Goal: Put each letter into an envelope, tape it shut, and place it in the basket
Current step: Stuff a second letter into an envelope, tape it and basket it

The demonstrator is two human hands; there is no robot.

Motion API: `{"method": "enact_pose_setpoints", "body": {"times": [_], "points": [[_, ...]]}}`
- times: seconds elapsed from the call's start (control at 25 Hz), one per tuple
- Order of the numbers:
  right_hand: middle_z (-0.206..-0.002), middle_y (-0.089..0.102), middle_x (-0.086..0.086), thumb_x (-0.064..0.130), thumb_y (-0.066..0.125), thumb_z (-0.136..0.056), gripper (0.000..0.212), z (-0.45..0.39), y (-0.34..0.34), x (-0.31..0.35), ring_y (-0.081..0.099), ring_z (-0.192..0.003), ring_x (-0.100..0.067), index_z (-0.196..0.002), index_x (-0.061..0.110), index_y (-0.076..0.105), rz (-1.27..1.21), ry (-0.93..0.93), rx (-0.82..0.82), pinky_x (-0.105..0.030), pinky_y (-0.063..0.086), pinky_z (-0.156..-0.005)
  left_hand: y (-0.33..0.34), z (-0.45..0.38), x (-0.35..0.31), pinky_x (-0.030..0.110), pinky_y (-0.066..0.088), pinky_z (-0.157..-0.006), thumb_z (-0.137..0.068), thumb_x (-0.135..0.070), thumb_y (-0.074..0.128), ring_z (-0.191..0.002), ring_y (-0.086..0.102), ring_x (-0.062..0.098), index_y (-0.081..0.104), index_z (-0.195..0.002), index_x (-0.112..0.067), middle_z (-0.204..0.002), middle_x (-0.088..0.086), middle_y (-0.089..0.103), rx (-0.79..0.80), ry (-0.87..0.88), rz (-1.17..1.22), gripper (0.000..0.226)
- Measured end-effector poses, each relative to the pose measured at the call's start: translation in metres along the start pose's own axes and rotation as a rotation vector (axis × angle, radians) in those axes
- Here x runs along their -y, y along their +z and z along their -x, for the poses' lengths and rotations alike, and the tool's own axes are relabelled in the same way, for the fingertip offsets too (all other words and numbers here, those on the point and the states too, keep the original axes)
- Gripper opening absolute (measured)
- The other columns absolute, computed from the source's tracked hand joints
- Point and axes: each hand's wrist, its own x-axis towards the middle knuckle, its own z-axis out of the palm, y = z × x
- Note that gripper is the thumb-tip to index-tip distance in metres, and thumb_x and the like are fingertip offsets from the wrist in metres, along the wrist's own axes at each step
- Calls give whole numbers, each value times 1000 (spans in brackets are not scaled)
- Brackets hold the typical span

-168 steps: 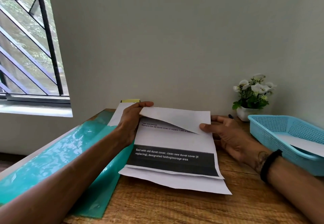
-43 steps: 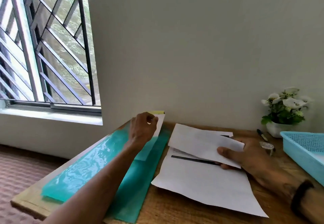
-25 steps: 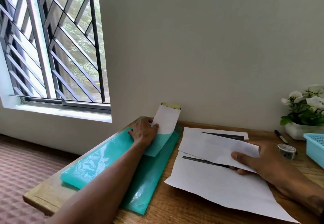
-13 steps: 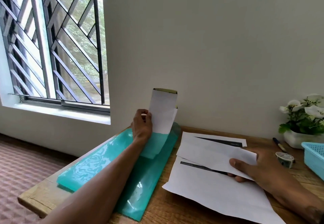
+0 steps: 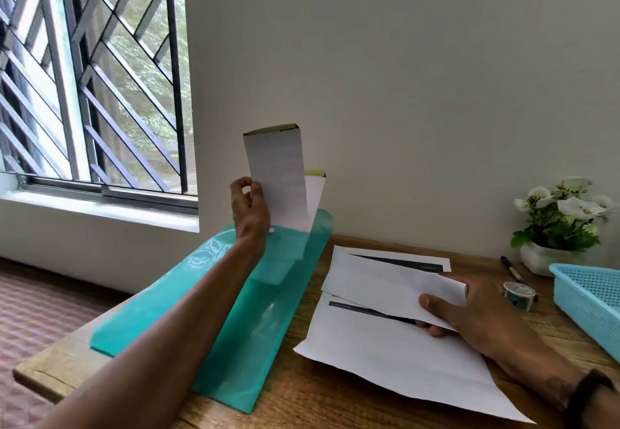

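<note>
One view only, head camera. Left hand [image 5: 250, 209] pinches a white envelope [image 5: 276, 177] at its left edge, thumb and fingers curled on it, lifting it upright out of the teal plastic sleeve [image 5: 235, 311]; a second envelope [image 5: 315, 190] stands just behind, its lower part inside the sleeve. Right hand [image 5: 469, 311] holds the folded letter [image 5: 385, 286], thumb on top, fingers underneath, over a flat sheet [image 5: 396, 358] on the wooden table [image 5: 318, 401]. Tape roll [image 5: 519, 294] sits near the blue basket [image 5: 590, 291].

Step judged: fetching an envelope; nothing inserted yet. Next likely calls for bringing the envelope across, opening its mouth, and sliding the letter in narrow edge first.
</note>
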Motion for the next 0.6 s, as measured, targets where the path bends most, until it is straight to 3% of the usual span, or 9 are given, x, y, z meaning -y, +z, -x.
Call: {"method": "enact_pose_setpoints", "body": {"times": [0.12, 0.16, 0.24, 0.4, 0.48, 0.6], "points": [[-91, 83, 1, 34, 78, -91, 42, 2, 0, 1, 78, -63, -10, -126, 15, 66, 14, -22, -16, -15, 56, -62, 0, 14, 13, 26, 54, -65, -112, -28, 40, -75, 62, 21, 47, -124, -10, -94, 11, 64, 92, 331, -282, 23], [-86, 82, 4, 33, 78, -91, 39, 3, 0, 2, 78, -62, -10, -124, 16, 67, 7, -31, -20, -12, 52, -56, 2, 18, 18, 26, 52, -67, -111, -24, 42, -78, 62, 23, 50, -121, -7, -97, 12, 65, 101, 429, -356, 22], [-93, 81, -1, 33, 77, -92, 40, 4, 0, 2, 78, -63, -10, -126, 16, 65, 5, -34, -21, -17, 52, -59, 7, 20, 21, 28, 45, -77, -109, -17, 48, -90, 56, 25, 56, -118, -3, -105, 16, 65, 27, 546, -426, 19], [-112, 78, -10, 34, 76, -92, 48, 2, 0, 0, 79, -68, -12, -134, 14, 61, 25, -10, 6, -29, 60, -76, 12, 14, -6, 14, 45, -77, -108, -13, 49, -88, 56, 21, 58, -112, 0, -98, 16, 62, -130, 620, -251, 16], [-112, 78, -10, 34, 76, -93, 49, 1, 0, -1, 79, -66, -9, -135, 14, 60, 34, 4, -2, -22, 57, -68, 13, 14, -23, 24, 52, -77, -109, -16, 49, -88, 62, 22, 55, -115, -1, -98, 13, 64, -167, 614, -149, 18], [-93, 83, -3, 31, 76, -93, 38, 1, -1, -2, 78, -62, -10, -126, 16, 64, -32, -6, 5, -11, 51, -51, 13, 18, -46, 16, 53, -73, -110, -23, 47, -84, 62, 11, 54, -119, -2, -96, 3, 63, -203, 639, -89, 24]]}}
